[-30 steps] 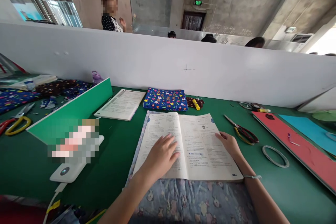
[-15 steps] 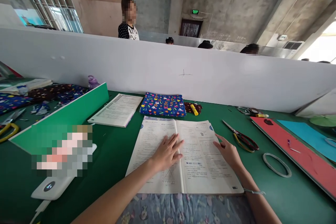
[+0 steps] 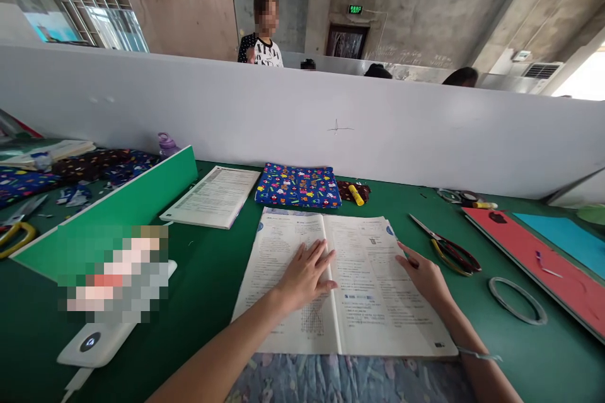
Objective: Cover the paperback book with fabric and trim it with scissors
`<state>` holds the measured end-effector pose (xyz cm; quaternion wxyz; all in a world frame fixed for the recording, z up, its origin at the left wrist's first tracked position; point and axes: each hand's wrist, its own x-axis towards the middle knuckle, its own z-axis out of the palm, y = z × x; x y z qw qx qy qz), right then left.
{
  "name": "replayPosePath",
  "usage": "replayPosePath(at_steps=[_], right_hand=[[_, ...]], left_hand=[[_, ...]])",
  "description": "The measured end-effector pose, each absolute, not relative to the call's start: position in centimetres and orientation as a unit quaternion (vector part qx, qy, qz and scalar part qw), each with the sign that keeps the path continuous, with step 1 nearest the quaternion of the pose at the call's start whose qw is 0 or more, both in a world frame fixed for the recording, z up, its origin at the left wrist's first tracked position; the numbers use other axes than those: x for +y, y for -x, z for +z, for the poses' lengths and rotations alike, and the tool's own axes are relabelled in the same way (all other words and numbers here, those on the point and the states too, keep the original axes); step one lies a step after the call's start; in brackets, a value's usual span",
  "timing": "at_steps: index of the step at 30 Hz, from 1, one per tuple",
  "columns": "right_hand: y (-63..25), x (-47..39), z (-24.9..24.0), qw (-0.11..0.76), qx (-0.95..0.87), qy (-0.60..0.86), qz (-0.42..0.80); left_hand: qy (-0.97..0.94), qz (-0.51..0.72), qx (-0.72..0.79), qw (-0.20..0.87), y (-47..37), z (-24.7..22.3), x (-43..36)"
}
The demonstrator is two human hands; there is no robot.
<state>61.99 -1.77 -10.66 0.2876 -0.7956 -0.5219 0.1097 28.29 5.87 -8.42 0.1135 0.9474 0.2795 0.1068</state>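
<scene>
An open book [image 3: 363,321] with printed pages lies before me on a patterned blue-grey cloth [image 3: 293,381]. My left hand [image 3: 309,271] rests flat on its left page, fingers spread and reaching to the centre fold. At the book's right edge is my right hand [image 3: 425,274], its thumb over the page margin and its index finger along the edge. Thumb and index are apart; the other fingers are partly hidden. To the right of that hand lie scissors [image 3: 451,252] with dark red and yellow handles, and a roll of thin tape [image 3: 517,301].
Behind the book sit a folded blue patterned cloth [image 3: 300,186] and a yellow glue stick [image 3: 356,195]. A printed booklet [image 3: 212,195] and a white power bank [image 3: 87,343] are left. Red board [image 3: 534,258] lies right. A white partition [image 3: 227,113] runs behind; beyond it stands a person [image 3: 262,44].
The view has shifted slightly, so the book and nearby things appear a little further right. Both hands keep their places on the book. The standing person appears further right.
</scene>
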Motion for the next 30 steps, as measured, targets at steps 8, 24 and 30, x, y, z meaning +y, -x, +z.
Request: replayPosePath(at_steps=[8, 24, 30], right_hand=[[-62.8, -1.7, -11.0, 0.323, -0.508, 0.789, 0.124], [-62.9, -2.1, -10.2, 0.207, -0.536, 0.810, 0.114], [-62.5, -2.3, -9.4, 0.106, -0.519, 0.841, 0.110]], left_hand=[[-0.946, 0.098, 0.284, 0.119, -28.4, -8.1, 5.9], [-0.942, 0.079, 0.299, 0.133, -27.5, -8.0, 6.5], [-0.942, 0.082, 0.302, 0.123, -27.6, -8.4, 6.9]])
